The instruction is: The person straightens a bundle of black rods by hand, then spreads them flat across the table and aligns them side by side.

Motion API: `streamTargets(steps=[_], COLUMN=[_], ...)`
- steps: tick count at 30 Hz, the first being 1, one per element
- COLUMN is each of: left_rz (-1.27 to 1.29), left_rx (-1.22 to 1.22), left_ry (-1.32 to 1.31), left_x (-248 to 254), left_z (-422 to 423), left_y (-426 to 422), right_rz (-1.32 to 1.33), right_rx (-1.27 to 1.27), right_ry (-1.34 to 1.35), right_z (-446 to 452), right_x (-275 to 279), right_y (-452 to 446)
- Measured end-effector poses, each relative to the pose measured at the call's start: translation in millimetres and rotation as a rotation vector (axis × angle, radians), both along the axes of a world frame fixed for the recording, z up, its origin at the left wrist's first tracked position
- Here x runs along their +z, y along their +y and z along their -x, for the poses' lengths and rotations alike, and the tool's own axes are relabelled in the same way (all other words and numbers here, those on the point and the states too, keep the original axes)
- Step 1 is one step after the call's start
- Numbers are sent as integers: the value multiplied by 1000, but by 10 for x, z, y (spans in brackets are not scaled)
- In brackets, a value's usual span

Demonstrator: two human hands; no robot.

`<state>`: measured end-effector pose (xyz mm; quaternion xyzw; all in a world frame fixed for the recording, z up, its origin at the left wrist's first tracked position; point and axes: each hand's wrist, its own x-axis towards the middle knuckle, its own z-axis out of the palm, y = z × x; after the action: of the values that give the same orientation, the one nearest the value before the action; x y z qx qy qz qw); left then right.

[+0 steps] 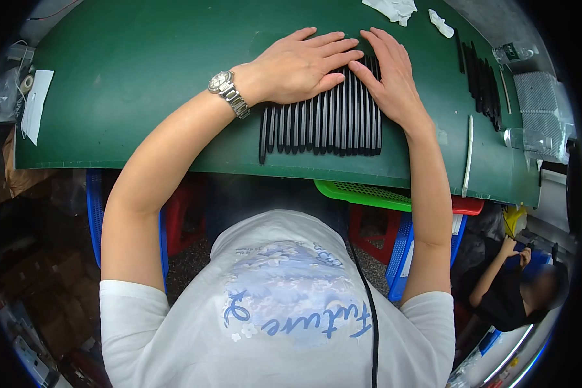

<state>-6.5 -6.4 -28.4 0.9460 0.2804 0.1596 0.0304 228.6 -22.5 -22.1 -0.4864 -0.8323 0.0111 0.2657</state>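
A row of slim black pencil-like sticks (323, 123) lies side by side on the green tabletop (142, 77), tips toward me. Across the far part of the row rests my left hand (304, 66), a metal watch (221, 83) on its wrist, with fingers stretched out and pointing right. At the row's right side lies my right hand (392, 77), its fingers extended away from me and its thumb over the sticks near the left fingertips. Neither hand is closed around a stick. The far ends of many sticks are hidden under my hands.
More black sticks (482, 84) lie at the right, near a clear bottle (527, 139) and bubble wrap (540, 107). A white strip (467, 155) is closer. Crumpled tissue (392, 9) lies at the back. A green basket (362, 194) sits below the edge. Another person (520, 284) is at lower right.
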Motion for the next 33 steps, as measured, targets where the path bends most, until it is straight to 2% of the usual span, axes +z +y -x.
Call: streamTargets(steps=[18,25,33], left_rz=[-38,-60,-51], left_rx=[-6,2,-9], left_ry=[16,-13,34], left_x=[-39,-65,-10], left_z=[-325,-206,311], left_y=[23,13,-10], right_rz=[145,112,27], right_rx=[-124,-110,-70], right_ry=[-146,-151,-77], right_z=[-330,-216,111], right_x=[19,20,-55], right_y=[-7,-36,-12])
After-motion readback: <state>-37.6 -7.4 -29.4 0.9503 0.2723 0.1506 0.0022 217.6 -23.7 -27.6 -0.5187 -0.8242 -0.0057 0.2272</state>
